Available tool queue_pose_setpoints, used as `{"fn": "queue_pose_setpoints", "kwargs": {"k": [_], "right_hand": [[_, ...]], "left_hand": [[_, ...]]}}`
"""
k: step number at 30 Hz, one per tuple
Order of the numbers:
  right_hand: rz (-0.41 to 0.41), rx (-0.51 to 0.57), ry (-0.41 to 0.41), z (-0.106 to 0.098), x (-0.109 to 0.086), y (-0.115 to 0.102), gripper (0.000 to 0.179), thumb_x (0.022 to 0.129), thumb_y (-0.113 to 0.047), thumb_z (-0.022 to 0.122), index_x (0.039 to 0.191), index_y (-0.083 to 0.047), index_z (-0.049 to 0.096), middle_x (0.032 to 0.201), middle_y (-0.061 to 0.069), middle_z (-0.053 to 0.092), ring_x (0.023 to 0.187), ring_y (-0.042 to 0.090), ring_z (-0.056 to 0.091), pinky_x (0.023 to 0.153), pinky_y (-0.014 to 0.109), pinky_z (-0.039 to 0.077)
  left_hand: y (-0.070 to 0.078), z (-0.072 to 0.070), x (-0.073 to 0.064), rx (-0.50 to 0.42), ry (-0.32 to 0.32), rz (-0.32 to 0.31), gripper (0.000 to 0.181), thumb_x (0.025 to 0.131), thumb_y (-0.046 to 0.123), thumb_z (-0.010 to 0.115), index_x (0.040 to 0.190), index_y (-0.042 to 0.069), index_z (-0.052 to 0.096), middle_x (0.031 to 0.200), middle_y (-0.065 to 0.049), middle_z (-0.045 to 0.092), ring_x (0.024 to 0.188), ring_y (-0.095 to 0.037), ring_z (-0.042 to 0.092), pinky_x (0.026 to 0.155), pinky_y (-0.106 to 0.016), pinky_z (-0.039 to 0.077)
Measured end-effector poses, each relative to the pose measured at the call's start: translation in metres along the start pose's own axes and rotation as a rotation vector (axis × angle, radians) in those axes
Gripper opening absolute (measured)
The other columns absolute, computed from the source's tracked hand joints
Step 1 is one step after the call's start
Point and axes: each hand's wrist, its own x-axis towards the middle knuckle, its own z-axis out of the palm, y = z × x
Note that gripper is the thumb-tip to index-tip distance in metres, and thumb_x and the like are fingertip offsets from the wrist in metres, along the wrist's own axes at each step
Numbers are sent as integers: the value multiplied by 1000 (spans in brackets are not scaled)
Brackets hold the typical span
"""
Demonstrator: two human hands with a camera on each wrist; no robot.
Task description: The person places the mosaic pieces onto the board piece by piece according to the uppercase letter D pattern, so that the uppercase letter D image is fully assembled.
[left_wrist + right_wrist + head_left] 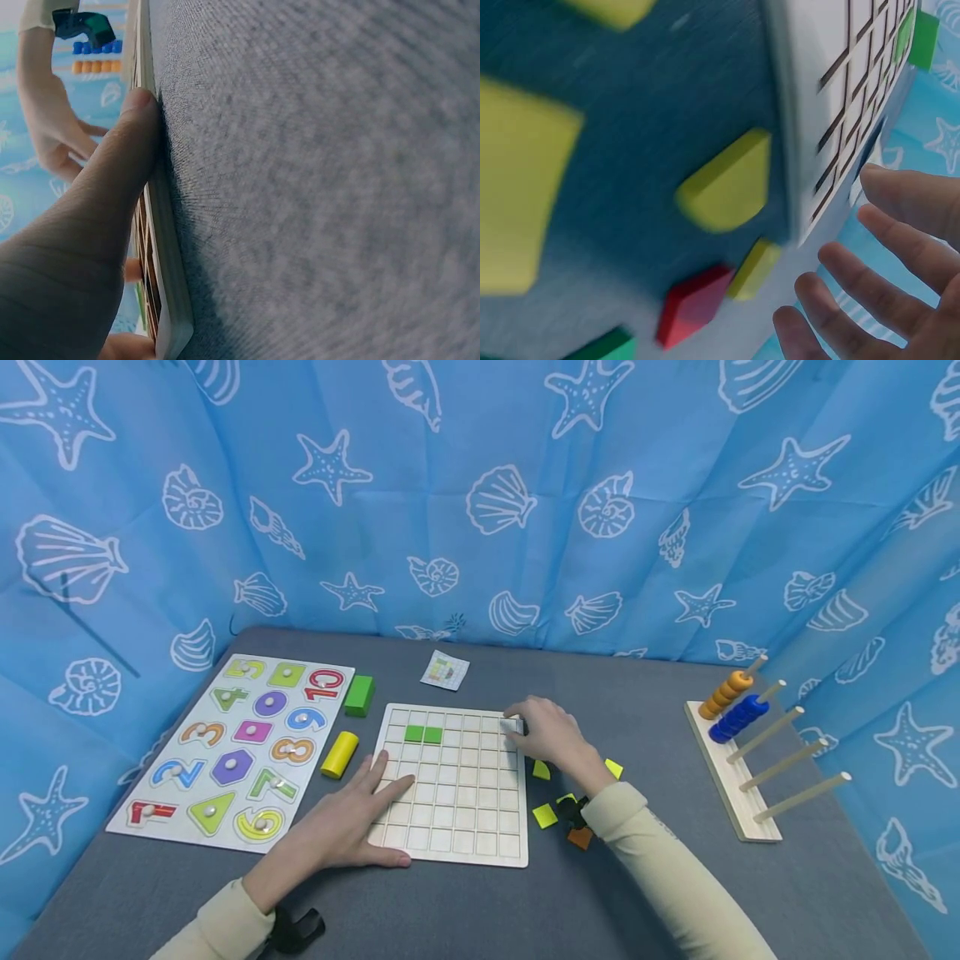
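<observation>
A wooden grid board (465,797) lies flat, with two green square tiles (432,735) side by side in its upper left part. My left hand (341,818) rests on its lower left corner, fingers spread over the squares and thumb along the front edge. My right hand (551,735) is at the far right corner of the board, holding nothing that I can see. In the right wrist view its fingers (877,292) are spread loosely. Beside the board's right edge lie a yellow rounded piece (727,184), a red piece (695,302) and a yellow square (545,815).
Left of the board are a number-and-shape puzzle (232,752), a green block (359,696) and a yellow cylinder (340,755). A small printed card (446,670) lies behind it. A peg stand (731,785) with orange and blue beads stands at right. A blue curtain (450,543) surrounds the table.
</observation>
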Motion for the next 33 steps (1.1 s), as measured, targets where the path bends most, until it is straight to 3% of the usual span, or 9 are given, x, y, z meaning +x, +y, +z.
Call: {"fn": "queue_pose_setpoints", "kwargs": {"k": [4, 13, 16, 22, 26, 29, 33], "right_hand": [[31, -21, -2, -2, -5, 12, 32, 95, -18, 71, 125, -8, 73, 120, 16, 70, 99, 30, 67, 64, 40, 54], [87, -49, -43, -2, -14, 34, 36, 94, -19, 73, 127, -6, 72, 121, 17, 69, 107, 34, 66, 80, 50, 57], [92, -47, -53, -2, -17, 37, 34, 93, -18, 74, 125, -5, 73, 114, 16, 68, 96, 29, 63, 73, 44, 54], [97, -16, -54, -2, -19, 42, 32, 92, -15, 75, 122, -3, 74, 97, 12, 65, 74, 19, 50, 59, 31, 36], [94, 2, -51, -2, -19, 43, 32, 92, -14, 74, 122, -2, 74, 91, 11, 64, 70, 19, 51, 57, 30, 36], [75, -5, -39, -1, -19, 43, 31, 92, -13, 74, 122, -3, 74, 102, 14, 69, 79, 23, 61, 62, 35, 48], [61, -25, -34, 1, -19, 41, 32, 93, -11, 74, 124, -3, 73, 122, 17, 69, 105, 33, 67, 81, 48, 58]], "left_hand": [[0, 1, 1, 3, -4, -5, 105, 73, 81, 71, 157, 24, 42, 168, -28, 21, 153, -53, 25, 90, -68, 53], [-1, 2, 1, 2, -10, -9, 105, 73, 81, 71, 157, 24, 41, 168, -27, 20, 153, -53, 24, 92, -69, 52], [-1, 2, 1, 4, -11, -9, 105, 73, 80, 71, 157, 24, 41, 168, -27, 20, 153, -52, 24, 92, -68, 52], [0, 2, 1, 4, -7, -4, 105, 73, 80, 71, 157, 24, 42, 168, -28, 20, 153, -53, 25, 92, -68, 52], [0, 2, 1, 1, -3, 0, 105, 74, 79, 72, 157, 23, 42, 168, -29, 21, 153, -53, 25, 92, -69, 52], [0, 2, 1, 5, -1, -2, 104, 74, 79, 72, 157, 23, 42, 168, -28, 21, 153, -53, 26, 92, -69, 52], [0, 3, 1, 9, 0, -3, 104, 73, 80, 72, 157, 24, 42, 168, -28, 21, 153, -53, 25, 92, -68, 52]]}}
